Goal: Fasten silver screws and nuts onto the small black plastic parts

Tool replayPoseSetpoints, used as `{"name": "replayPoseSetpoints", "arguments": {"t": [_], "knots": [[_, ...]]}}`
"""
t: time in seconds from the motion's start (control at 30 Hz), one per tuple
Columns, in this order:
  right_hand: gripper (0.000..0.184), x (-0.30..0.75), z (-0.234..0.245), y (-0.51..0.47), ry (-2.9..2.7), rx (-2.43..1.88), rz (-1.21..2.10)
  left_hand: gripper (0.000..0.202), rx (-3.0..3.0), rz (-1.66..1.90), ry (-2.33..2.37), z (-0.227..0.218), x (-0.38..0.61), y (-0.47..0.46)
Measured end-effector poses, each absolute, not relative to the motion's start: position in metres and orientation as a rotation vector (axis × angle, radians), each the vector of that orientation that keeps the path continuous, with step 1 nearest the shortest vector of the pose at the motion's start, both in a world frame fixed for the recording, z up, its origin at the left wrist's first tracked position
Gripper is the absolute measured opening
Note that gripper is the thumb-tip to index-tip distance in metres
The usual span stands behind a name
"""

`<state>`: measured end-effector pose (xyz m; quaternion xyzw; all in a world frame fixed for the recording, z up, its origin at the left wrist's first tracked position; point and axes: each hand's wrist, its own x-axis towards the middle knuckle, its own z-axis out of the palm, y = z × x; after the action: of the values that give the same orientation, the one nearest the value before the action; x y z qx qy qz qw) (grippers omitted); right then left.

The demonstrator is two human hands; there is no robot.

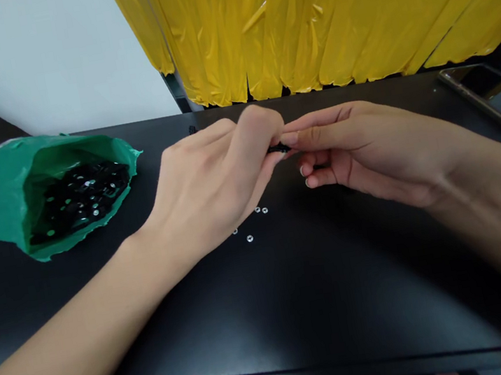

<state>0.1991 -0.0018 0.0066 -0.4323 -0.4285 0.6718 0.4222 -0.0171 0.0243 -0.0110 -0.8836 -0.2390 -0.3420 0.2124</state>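
Over the middle of the dark table, my left hand (215,184) and my right hand (344,142) meet at the fingertips. Between them is a small black piece (279,148), pinched by both; most of it is hidden by fingers, so its exact kind does not show. My left hand is closed, its back to the camera. Thumb and forefinger of my right hand are pressed together on the piece, with its other fingers curled below. Several small silver rings (250,238), like washers or nuts, lie on the table below my left hand.
A torn green bag (4,192) full of small black parts (87,194) lies open at the left. A phone (500,95) rests at the far right. Another small black piece (192,130) sits near the back edge of the black table (301,308). Yellow plastic sheeting (298,17) hangs behind.
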Motion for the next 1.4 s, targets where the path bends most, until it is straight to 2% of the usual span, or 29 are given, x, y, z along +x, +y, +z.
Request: {"name": "replayPoseSetpoints", "arguments": {"t": [0.17,0.43,0.73,1.0,1.2,1.4], "knots": [[0.005,0.203,0.005,-0.001,-1.089,-1.023,1.741,0.019,-2.553,-1.111,-0.777,-0.016,-0.018,0.020],[0.008,0.199,0.000,-0.001,-1.108,-0.987,1.731,0.019,-2.547,-1.013,-0.743,-0.012,-0.016,0.019],[0.007,0.197,0.000,-0.002,-1.122,-1.034,1.608,0.025,-2.607,-1.061,-0.971,-0.012,-0.016,0.019],[0.004,0.195,-0.002,-0.004,-1.141,-1.037,1.559,0.007,-2.626,-1.212,-0.944,-0.010,-0.013,0.019],[0.008,0.195,-0.005,-0.002,-1.151,-0.982,1.564,0.017,-2.727,-1.432,-1.070,-0.013,-0.010,0.019],[0.011,0.198,-0.002,-0.001,-1.097,-0.950,1.698,0.009,-2.720,-1.404,-1.014,-0.012,-0.014,0.022]]}}
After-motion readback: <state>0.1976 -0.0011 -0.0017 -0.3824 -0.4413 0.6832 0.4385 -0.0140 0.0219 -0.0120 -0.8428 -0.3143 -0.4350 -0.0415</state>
